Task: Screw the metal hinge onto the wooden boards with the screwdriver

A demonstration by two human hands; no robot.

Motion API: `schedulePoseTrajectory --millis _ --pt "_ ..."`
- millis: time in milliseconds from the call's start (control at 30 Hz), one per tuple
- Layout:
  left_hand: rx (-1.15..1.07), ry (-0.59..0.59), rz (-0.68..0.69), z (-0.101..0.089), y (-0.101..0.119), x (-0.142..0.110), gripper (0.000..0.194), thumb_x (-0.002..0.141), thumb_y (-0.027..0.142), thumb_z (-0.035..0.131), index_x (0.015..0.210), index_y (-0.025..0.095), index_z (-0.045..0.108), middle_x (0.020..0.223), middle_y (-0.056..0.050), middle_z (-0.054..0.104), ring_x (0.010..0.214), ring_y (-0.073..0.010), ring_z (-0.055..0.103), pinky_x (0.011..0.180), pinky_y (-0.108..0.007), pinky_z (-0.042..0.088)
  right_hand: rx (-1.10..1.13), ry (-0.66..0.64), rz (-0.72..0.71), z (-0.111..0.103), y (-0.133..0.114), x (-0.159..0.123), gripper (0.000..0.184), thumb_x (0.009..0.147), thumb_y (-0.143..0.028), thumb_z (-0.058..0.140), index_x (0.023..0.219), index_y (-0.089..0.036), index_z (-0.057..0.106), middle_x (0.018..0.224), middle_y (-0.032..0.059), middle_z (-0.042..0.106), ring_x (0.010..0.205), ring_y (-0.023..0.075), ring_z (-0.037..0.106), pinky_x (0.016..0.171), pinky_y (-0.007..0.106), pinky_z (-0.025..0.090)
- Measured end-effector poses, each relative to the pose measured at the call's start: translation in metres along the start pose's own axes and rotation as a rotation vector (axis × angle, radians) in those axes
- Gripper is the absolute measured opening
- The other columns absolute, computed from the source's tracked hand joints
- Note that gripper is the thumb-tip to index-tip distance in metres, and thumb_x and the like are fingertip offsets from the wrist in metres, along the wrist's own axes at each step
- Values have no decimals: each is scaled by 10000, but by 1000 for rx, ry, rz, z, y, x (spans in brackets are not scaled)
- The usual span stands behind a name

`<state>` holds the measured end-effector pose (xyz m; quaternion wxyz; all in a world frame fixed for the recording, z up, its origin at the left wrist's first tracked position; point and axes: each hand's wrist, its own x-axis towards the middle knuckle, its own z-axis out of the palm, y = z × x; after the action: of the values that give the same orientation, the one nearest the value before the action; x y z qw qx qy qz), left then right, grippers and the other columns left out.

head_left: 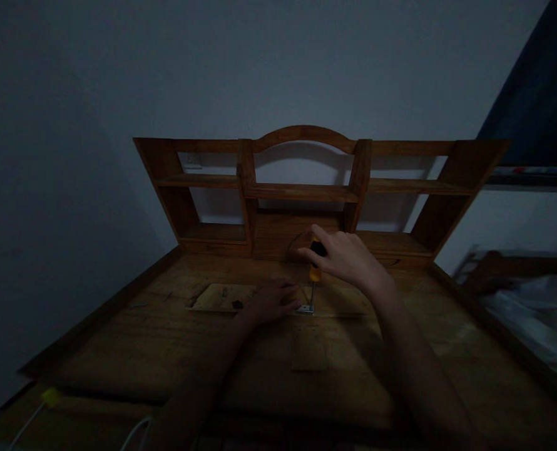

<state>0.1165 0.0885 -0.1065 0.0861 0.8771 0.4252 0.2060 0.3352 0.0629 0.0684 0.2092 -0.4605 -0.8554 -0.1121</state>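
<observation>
My right hand (344, 254) is closed around the yellow and black handle of a screwdriver (315, 273), held upright. Its shaft points straight down, and the tip meets a small metal plate (305, 309), perhaps a hinge, at the front edge of a pale wooden board (337, 300). Stretched over the same board, my left hand (271, 304) has its fingers spread, with the nearest digits at the plate's left end. The fingers hide part of the plate and board. Just in front of the board lies a small square piece of wood (309, 348).
A wooden desk (166, 351) carries the work, with a shelf unit (301, 193) along its back against the wall. A yellow-ended white cable (50, 397) lies at the front left. Whitish plastic or cloth (532, 313) is beyond the right edge. The room is dim.
</observation>
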Motion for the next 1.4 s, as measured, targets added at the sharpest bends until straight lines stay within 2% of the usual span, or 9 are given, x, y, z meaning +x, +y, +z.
schedulePoseTrajectory --millis 100,233,467,600,700,867,1067,1267,1400 --pt "-5 2 4 1 -1 0 554 928 606 427 1350 270 552 1350 -66 540 1210 -251 522 1041 -392 417 -35 13 43 -1 0 -1 509 937 -583 381 1191 -165 522 977 129 685 892 302 644 757 379 428" --pt "-15 1 -18 5 -4 0 556 922 602 445 1368 282 533 1373 -66 521 1230 -261 509 1042 -400 418 111 3 -83 -3 2 -1 361 914 -332 468 1242 -184 495 1241 105 604 1078 245 591 877 326 415" --pt "-3 0 -6 -1 1 -1 535 932 595 428 1350 284 549 1357 -61 532 1208 -253 523 1034 -397 420 -35 2 56 -4 -2 -1 533 931 -616 367 1168 -174 548 919 120 692 874 309 646 757 386 426" --pt "2 -16 -14 -2 1 -1 551 924 607 434 1364 290 535 1334 -60 548 1212 -256 519 1039 -395 412 98 -24 -58 -7 -2 -2 430 920 -391 458 1311 -213 474 1250 100 607 1079 266 591 861 354 412" --pt "-14 -13 -8 1 -1 0 550 930 599 432 1376 290 522 1351 -58 538 1217 -246 519 1038 -375 415 138 -32 -103 -6 -1 -2 423 896 -277 460 1311 -202 468 1227 92 611 1064 233 590 860 321 406" --pt "-6 -1 8 2 -2 0 554 928 593 444 1375 276 523 1368 -59 528 1226 -245 514 1048 -381 409 -9 -8 7 -1 1 0 414 945 -513 391 1148 -183 537 862 82 672 796 258 633 701 337 400" --pt "-1 1 3 2 -1 0 554 930 595 440 1374 275 526 1381 -66 521 1252 -251 495 1058 -389 403 147 -2 -99 -1 4 0 310 901 -311 465 1182 -193 519 1142 85 643 985 229 608 814 313 408" --pt "-9 -9 -13 0 0 -1 565 926 613 426 1364 273 537 1351 -66 536 1205 -254 523 1036 -395 417 54 -11 -10 -4 3 -2 406 948 -523 386 1106 -181 538 924 94 681 867 265 635 746 344 409" --pt "-5 -25 -9 -1 1 -1 569 926 619 416 1361 273 541 1335 -70 544 1202 -252 525 1027 -386 420 108 -10 -59 -5 4 -2 307 927 -382 430 1140 -186 531 1095 97 656 985 249 612 817 334 407"
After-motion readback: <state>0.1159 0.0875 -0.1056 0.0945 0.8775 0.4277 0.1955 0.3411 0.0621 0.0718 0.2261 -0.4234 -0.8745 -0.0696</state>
